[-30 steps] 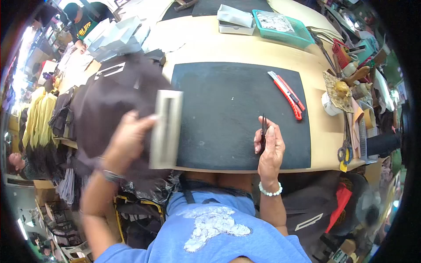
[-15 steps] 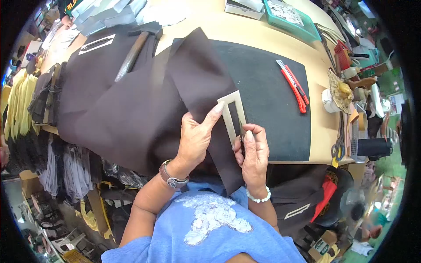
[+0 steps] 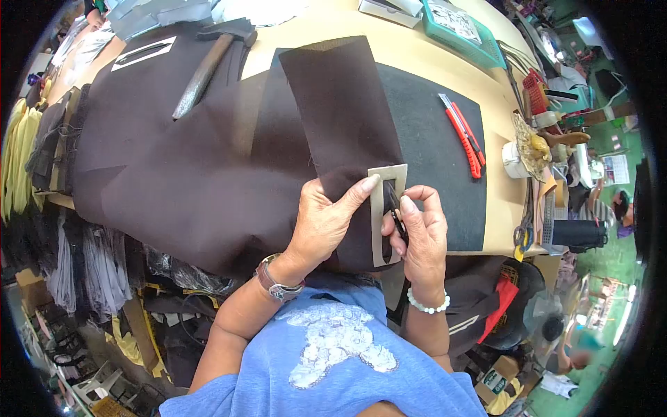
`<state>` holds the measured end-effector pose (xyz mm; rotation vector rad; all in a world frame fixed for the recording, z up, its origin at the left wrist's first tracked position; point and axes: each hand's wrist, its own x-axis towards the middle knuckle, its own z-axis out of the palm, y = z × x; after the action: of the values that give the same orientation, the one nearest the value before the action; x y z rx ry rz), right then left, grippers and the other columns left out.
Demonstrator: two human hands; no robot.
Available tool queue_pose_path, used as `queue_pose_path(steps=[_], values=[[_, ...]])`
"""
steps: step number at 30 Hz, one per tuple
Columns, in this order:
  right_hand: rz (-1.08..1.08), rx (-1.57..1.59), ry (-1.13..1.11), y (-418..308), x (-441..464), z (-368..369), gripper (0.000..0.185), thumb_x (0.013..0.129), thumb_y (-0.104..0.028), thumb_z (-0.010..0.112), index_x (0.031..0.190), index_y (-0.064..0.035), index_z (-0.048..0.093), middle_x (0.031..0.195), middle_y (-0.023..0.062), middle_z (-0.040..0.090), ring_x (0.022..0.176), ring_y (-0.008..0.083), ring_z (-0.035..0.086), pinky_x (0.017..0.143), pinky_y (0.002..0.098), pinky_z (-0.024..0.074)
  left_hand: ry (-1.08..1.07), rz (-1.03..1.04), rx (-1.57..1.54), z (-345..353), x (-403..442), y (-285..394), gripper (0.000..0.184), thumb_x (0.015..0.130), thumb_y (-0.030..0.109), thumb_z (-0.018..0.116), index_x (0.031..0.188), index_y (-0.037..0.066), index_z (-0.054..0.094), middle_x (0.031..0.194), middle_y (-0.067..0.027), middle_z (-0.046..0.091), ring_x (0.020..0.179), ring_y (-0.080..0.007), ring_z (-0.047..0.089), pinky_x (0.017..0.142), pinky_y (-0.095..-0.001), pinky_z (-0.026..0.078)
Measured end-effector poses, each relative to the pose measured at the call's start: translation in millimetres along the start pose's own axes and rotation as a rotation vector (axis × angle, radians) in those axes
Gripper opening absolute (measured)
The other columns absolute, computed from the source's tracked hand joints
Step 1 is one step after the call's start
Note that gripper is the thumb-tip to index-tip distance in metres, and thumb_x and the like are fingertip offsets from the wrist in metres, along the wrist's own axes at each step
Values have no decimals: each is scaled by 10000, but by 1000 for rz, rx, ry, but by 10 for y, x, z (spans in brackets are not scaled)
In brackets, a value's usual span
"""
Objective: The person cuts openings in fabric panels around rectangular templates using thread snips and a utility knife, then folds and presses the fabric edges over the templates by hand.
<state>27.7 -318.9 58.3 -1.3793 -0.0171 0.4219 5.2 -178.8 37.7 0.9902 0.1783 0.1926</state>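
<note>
My left hand [image 3: 325,217] grips a dark brown fabric piece [image 3: 174,181], its thumb pressed on the top corner of a cream rectangular frame [image 3: 377,226] that borders a slot in the cloth. In my right hand [image 3: 425,243] are small black snips [image 3: 397,219], pinched between thumb and fingers. Their narrow tip points up into the slot, close to the frame's right side. My right fingertips cover part of the frame's lower right edge. Beyond my left hand, a wide flap of the cloth [image 3: 344,97] lies over the black mat [image 3: 445,104].
A red utility knife [image 3: 464,135] lies on the mat. On the brown cloth at the left rests a hammer [image 3: 208,73], near another cream-framed slot [image 3: 144,53]. A teal basket [image 3: 465,48] is at the back. Scissors [image 3: 522,240] hang by the table's right edge.
The framed slot has moved right and slightly toward me, carried by both hands. The cloth flap has swung to the right, and the snips show more clearly inside the slot.
</note>
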Motion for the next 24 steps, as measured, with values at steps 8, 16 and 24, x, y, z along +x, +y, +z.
queue_pose_path(steps=[8,16,24], values=[[18,42,-14,6,-18,33,182,929,-167,551,1005,-84,407,623,32,556,433,-5,352,386,148,246,12,25,45,-28,-36,13,159,890,133,611,935,-11,662,802,-24,666,684,-59,575,616,-225,482],[-92,-227,75,98,-158,101,161,955,-169,496,1014,-61,391,627,4,523,475,11,393,415,164,294,117,58,93,8,-55,-101,168,887,145,620,963,-2,643,852,-17,656,735,-53,554,650,-219,464],[-21,-109,152,211,-337,177,160,990,-196,395,1044,-51,357,675,35,511,472,37,401,420,174,330,192,86,14,127,-167,-171,136,893,149,615,917,17,635,817,3,641,692,-48,540,602,-222,441]])
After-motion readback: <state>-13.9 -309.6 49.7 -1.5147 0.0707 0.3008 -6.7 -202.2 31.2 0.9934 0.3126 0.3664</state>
